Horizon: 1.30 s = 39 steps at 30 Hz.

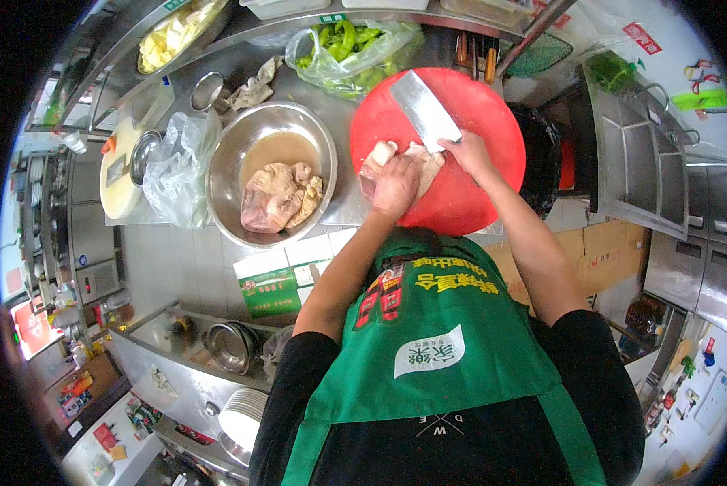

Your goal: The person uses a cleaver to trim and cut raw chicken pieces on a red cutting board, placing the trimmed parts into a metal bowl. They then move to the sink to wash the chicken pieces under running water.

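Note:
On a round red cutting board [479, 176] lies a piece of raw poultry [429, 164]. My left hand [396, 185] presses down on it, fingers bent over the meat. My right hand [469, 155] holds a cleaver [424, 109] at its near end, the broad blade pointing away to the upper left above the board. The handle is mostly hidden in the hand. Left of the board stands a steel basin [217, 176] with cloudy liquid and more raw poultry [272, 197] in it.
Behind the board sits a plastic bag of green peppers [345, 48]. A grey cloth [257, 85], a crumpled clear bag [178, 176] and a pale board [117, 194] are farther left. Knife handles [490, 65] stand at the back; a steel sink [636, 146] is at the right.

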{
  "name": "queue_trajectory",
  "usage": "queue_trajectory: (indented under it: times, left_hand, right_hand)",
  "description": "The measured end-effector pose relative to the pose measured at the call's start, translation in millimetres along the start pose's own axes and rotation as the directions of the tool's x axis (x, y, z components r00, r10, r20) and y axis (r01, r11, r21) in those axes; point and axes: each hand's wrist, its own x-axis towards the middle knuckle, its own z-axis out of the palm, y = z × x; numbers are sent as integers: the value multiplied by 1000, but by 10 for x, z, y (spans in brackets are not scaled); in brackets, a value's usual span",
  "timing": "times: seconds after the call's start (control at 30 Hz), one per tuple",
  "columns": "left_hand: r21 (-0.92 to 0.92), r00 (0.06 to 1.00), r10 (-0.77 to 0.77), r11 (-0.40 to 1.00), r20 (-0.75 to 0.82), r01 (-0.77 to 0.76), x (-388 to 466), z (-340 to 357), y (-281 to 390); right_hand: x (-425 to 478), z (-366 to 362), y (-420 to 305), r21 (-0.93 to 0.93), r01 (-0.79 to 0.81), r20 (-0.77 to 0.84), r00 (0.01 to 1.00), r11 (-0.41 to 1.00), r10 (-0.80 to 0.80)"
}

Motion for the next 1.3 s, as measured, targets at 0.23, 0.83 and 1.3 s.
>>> queue_trajectory:
  times: [0.23, 0.83, 1.3]
  left_hand:
    - [-18, 997, 30, 999, -69, -32, 26, -46, -6]
    - [-192, 998, -53, 980, -42, 44, 14, -165, 33]
    - [32, 999, -12, 999, -42, 14, 41, -116, 240]
  right_hand:
    - [-63, -43, 32, 74, -75, -2, 997, 994, 75]
    - [-37, -136, 102, -87, 29, -44, 999, 996, -33]
    - [-340, -336, 145, -177, 199, 22, 980, 964, -198]
